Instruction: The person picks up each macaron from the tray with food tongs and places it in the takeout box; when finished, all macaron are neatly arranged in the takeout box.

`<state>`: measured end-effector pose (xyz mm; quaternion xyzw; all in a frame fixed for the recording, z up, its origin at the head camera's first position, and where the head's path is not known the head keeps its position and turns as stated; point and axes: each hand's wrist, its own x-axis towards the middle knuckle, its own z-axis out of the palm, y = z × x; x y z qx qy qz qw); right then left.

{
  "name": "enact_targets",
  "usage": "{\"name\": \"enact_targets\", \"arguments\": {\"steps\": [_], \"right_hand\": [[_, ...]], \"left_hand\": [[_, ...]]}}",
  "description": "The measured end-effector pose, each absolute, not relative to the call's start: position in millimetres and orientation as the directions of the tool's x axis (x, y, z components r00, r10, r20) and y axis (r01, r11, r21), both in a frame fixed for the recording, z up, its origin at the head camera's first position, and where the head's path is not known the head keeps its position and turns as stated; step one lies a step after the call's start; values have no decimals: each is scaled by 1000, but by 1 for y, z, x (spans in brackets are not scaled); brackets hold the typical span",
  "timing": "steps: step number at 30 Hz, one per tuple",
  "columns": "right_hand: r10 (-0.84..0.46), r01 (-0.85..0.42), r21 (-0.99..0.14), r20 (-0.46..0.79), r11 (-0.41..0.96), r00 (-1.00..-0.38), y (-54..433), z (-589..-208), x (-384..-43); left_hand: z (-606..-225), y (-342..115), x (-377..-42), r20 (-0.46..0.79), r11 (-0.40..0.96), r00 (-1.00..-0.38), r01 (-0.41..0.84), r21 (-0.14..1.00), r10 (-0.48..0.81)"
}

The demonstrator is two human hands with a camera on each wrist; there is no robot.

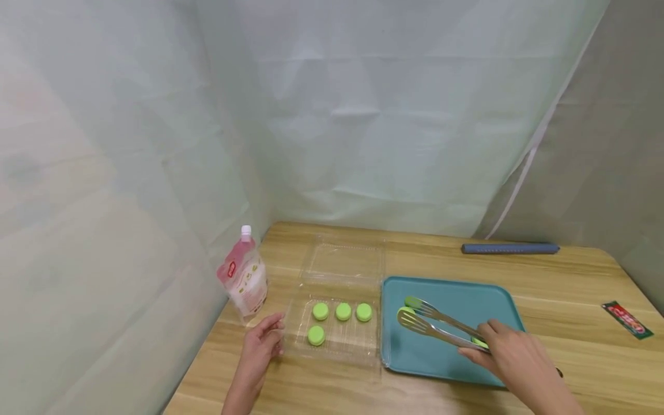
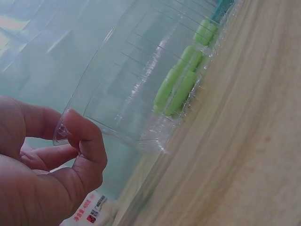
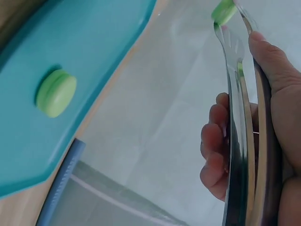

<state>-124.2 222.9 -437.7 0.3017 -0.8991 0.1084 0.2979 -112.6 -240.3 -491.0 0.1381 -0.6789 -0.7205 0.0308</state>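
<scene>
My left hand [image 1: 259, 346] pinches the rim of a clear plastic clamshell box [image 2: 113, 125] between thumb and fingers. The box lies with its lid [image 1: 342, 262] folded back, and several green macarons [image 1: 343, 312] sit in its base, most of them in the back row. In my right hand [image 1: 519, 357] are metal tongs [image 3: 235, 94], their tips closed on a green macaron [image 3: 224, 12]. The tongs hang over a teal tray [image 1: 446, 288]. Another green macaron [image 3: 57, 93] lies on that tray, partly hidden by my right hand in the head view.
A pink and white spouted pouch [image 1: 246, 276] stands at the left edge of the wooden table [image 1: 415, 397]. Along the back edge lies a blue bar-shaped object [image 1: 510, 248]. A small green and red packet [image 1: 627, 320] is at the right. Pale sheets [image 1: 384, 115] hang behind the table.
</scene>
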Motion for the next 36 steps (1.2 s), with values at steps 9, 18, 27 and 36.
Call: {"name": "enact_targets", "arguments": {"steps": [9, 18, 27, 36], "right_hand": [[-514, -650, 28, 638, 760, -573, 198, -429, -136], [-550, -677, 40, 619, 735, -560, 170, -427, -144], [-579, -693, 31, 577, 720, -576, 152, -430, -149], [-600, -695, 26, 529, 718, -600, 137, -431, -152]], "left_hand": [[-492, -240, -113, -144, -68, -961, -131, 989, -236], [-493, -240, -113, -141, -83, -963, -125, 989, -230], [-493, -241, -111, -148, -82, -961, -132, 988, -235], [-494, -241, -113, -127, -87, -965, -110, 990, -228]]}}
